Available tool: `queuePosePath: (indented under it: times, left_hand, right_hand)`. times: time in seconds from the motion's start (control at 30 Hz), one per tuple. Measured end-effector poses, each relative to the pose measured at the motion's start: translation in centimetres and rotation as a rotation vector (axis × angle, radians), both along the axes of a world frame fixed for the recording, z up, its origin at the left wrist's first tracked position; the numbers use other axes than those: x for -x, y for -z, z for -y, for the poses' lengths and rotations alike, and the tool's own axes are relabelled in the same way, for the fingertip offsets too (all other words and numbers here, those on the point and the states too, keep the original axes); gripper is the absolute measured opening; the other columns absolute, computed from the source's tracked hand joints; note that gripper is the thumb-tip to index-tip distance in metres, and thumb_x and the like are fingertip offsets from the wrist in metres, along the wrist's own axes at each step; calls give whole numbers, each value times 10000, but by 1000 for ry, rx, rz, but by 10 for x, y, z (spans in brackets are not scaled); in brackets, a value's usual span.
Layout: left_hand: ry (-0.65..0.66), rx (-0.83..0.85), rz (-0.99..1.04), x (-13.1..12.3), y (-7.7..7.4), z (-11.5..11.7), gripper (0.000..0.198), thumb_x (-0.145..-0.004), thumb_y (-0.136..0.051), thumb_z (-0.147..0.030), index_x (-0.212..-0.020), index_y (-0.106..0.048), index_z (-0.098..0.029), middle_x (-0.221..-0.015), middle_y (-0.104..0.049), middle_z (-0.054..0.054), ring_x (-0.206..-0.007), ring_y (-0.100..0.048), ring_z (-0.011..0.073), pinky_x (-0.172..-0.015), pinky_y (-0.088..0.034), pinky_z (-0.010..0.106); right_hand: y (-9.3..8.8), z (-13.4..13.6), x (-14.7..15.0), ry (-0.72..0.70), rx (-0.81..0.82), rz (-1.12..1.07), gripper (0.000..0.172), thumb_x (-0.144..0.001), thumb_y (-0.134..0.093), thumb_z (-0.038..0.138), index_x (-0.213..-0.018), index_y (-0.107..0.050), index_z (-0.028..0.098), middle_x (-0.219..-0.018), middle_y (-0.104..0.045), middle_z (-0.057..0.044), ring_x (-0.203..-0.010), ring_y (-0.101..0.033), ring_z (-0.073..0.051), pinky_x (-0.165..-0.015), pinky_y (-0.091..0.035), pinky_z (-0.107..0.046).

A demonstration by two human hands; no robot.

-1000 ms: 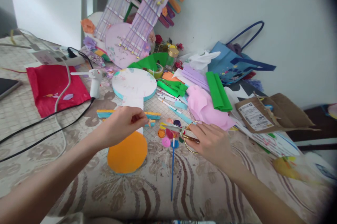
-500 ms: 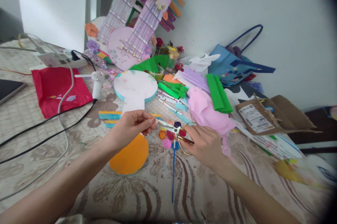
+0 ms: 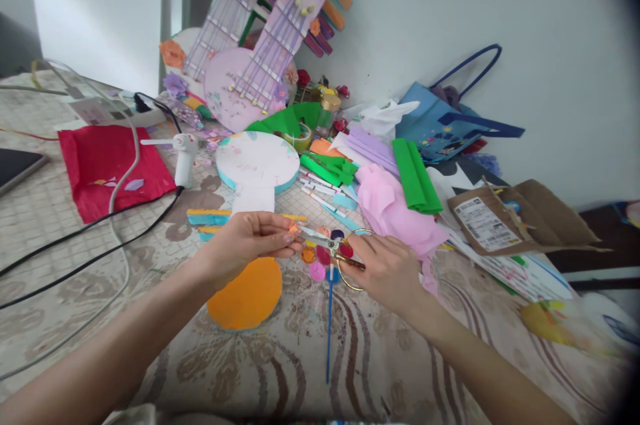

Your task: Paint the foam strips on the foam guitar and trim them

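Observation:
Between the fingertips of my left hand (image 3: 260, 235) is pinched a small orange piece (image 3: 294, 228), which looks like paper; its shape is mostly hidden. My right hand (image 3: 387, 268) grips scissors (image 3: 333, 246) with gold-coloured loop handles, fingers through the loops. The blade tips point left and reach the orange piece. Beneath the scissors stand several small paint pots (image 3: 317, 272), and a blue paintbrush (image 3: 329, 332) lies with one end at them. An orange-painted disc (image 3: 247, 295) lies below my left hand. Behind that hand is a white guitar-shaped board (image 3: 257, 162) with blue edges.
Pink crepe paper (image 3: 395, 205), a green roll (image 3: 417, 175) and markers (image 3: 320, 188) lie beyond my right hand. Decorated lilac guitar shapes (image 3: 265, 65) lean at the back. A blue bag (image 3: 433, 122) and torn cardboard (image 3: 520, 218) are right; red paper (image 3: 115, 172), cables and a white glue gun (image 3: 185, 158) left.
My left fingers have shifted and straightened around the orange piece, which shows more now. The scissor blades have closed closer together, and the scissors sit slightly further left.

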State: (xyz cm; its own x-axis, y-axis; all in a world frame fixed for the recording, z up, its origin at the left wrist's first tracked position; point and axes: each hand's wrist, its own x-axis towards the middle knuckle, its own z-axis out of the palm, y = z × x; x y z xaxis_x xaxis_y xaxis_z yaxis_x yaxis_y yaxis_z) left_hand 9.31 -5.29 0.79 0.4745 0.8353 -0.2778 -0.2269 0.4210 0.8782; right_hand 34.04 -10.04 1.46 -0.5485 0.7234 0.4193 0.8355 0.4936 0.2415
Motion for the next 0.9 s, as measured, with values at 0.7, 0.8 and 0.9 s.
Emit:
queuePosePath:
  times: [0.7,0.8,0.9]
  left_hand:
    - [-102,-49,-160,-8,-3,1,232,-679,-784,-290,-713,-618,-132,-629,-731,34,-562,-690,125,-530,-543,184]
    - [-66,-39,-195,-7,-5,2,200,-713,-751,-278,-687,-616,-132,-601,-718,35,-518,-671,121,-499,-532,185]
    - [-81,-39,-202,1,-5,-2,192,-723,-744,-284,-692,-632,-132,-606,-717,34,-512,-665,117,-497,-530,182]
  right_hand:
    - [6,-1,16,20,-19,-36,240,-883,-553,388,-953,-635,174,-644,-612,5,-611,-539,-158,-615,-286,-297]
    - [5,0,17,8,-20,-26,232,-882,-556,385,-932,-632,172,-638,-609,6,-611,-542,-159,-619,-289,-300]
    - [5,2,13,7,-24,-25,226,-881,-558,388,-882,-626,173,-647,-617,-1,-616,-550,-160,-622,-294,-304]
